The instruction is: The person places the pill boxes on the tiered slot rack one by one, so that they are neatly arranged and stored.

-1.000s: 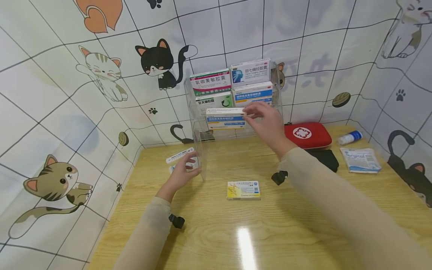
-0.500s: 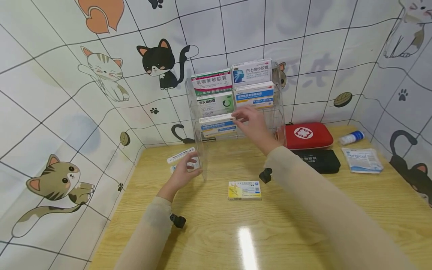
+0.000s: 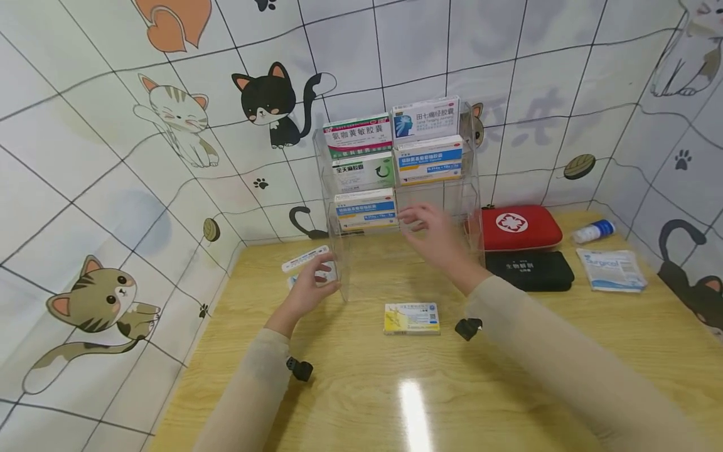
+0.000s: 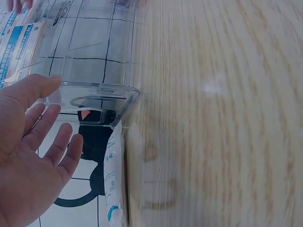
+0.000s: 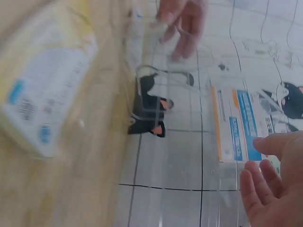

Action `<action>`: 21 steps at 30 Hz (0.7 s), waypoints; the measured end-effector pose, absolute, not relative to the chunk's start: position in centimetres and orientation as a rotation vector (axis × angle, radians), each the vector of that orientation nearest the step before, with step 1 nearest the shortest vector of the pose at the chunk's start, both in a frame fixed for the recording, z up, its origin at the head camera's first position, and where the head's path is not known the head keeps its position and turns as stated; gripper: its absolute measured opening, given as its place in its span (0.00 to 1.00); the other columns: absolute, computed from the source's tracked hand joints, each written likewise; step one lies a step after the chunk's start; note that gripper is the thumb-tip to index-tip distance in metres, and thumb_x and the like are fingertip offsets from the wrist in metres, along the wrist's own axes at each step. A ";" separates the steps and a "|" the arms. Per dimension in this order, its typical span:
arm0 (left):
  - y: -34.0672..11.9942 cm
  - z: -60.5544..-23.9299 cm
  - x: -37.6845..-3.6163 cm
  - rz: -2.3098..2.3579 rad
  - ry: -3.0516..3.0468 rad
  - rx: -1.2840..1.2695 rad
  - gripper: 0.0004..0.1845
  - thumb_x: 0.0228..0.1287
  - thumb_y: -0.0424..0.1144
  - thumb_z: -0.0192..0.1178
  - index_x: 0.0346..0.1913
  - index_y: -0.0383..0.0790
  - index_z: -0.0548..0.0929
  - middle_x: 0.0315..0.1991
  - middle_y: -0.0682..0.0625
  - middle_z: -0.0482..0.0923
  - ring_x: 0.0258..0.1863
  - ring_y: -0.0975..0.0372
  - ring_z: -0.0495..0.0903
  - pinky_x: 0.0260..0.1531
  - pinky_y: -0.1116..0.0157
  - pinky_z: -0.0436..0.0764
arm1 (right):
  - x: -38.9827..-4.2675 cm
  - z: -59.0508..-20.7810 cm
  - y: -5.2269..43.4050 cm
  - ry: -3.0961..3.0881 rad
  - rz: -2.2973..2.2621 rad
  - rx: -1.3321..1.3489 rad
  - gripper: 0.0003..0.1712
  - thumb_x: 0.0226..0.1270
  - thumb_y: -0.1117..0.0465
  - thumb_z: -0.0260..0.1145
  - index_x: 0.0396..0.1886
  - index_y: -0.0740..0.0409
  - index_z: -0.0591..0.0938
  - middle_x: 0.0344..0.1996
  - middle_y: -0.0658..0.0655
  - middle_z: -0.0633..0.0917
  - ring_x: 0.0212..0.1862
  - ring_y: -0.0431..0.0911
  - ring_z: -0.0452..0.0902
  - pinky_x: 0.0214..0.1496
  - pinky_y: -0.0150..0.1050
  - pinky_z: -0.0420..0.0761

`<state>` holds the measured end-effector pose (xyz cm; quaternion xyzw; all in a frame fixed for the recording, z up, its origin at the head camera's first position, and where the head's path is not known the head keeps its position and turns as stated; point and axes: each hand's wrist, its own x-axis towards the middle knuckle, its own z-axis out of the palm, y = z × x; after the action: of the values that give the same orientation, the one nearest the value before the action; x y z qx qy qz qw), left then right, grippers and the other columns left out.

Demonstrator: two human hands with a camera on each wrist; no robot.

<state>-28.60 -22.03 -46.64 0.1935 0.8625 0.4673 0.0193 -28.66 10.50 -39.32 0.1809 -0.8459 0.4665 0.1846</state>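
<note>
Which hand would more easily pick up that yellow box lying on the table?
Probably the right hand: it hovers open, holding nothing. The left hand rests against the clear rack. The yellow box lies between them.

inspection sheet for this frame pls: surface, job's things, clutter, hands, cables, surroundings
Surface: wooden table, glare patch near front.
Job's things: clear acrylic rack holding five medicine boxes; blue-and-white box sits in its lower left slot.
Clutter: yellow box, red first-aid case, black pouch, packet, small bottle.
Hands: left hand rests against the rack's left wall; right hand open, holding nothing.
Cables: nothing seen.
Surroundings: cat-print tiled walls.
</note>
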 end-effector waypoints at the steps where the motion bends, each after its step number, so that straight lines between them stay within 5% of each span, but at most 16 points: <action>1: -22.0 -46.6 -28.6 1.451 2.678 0.593 0.36 0.67 0.31 0.69 0.75 0.37 0.66 0.72 0.38 0.69 0.65 0.45 0.73 0.64 0.44 0.78 | -28.0 -39.7 10.8 -2.405 1.300 0.520 0.19 0.65 0.69 0.74 0.56 0.59 0.85 0.56 0.58 0.83 0.54 0.53 0.83 0.58 0.50 0.87; 12: -21.9 -46.6 -28.7 1.436 2.703 0.619 0.36 0.66 0.30 0.67 0.75 0.35 0.66 0.71 0.39 0.69 0.64 0.43 0.73 0.62 0.43 0.78 | -22.5 -44.8 14.0 -2.578 1.285 0.605 0.18 0.61 0.68 0.77 0.51 0.61 0.87 0.48 0.61 0.88 0.47 0.55 0.86 0.48 0.49 0.90; 21: -22.1 -47.0 -28.9 1.475 2.667 0.602 0.36 0.67 0.31 0.69 0.75 0.36 0.66 0.72 0.39 0.69 0.65 0.44 0.72 0.64 0.42 0.77 | -20.0 -48.5 15.3 -2.755 1.321 0.614 0.21 0.61 0.65 0.78 0.54 0.60 0.86 0.54 0.61 0.84 0.50 0.56 0.86 0.51 0.52 0.88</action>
<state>-28.94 -22.06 -46.97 0.1938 0.8583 0.4748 0.0176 -19.99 15.30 -48.52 0.1970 -0.8839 0.4240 0.0125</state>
